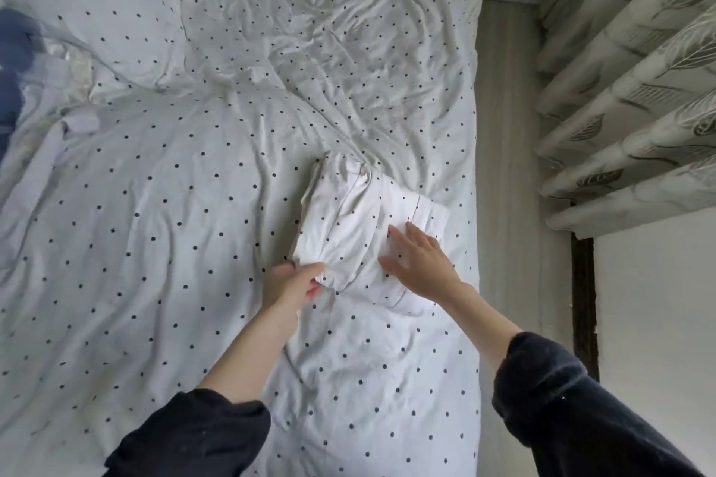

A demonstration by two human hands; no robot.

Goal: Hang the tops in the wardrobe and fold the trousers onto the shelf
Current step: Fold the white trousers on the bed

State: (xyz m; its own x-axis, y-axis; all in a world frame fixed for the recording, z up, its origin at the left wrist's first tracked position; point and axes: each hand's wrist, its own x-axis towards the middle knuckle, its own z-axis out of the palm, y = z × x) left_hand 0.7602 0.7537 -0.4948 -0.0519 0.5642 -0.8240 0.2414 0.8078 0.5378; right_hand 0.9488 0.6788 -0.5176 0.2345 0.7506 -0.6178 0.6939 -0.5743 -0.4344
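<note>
White trousers (348, 217) lie folded into a compact bundle on the dotted bedsheet (174, 225), near the bed's right edge. My left hand (296, 283) grips the bundle's near left corner, fingers curled round the bunched fabric. My right hand (418, 257) rests flat on the bundle's right part, fingers straight and spread. Both arms wear dark sleeves.
A pile of white and dark blue clothes (35, 97) lies at the bed's far left. Right of the bed runs a strip of floor (507, 166), then a patterned curtain (627, 97) and a white wall (658, 302).
</note>
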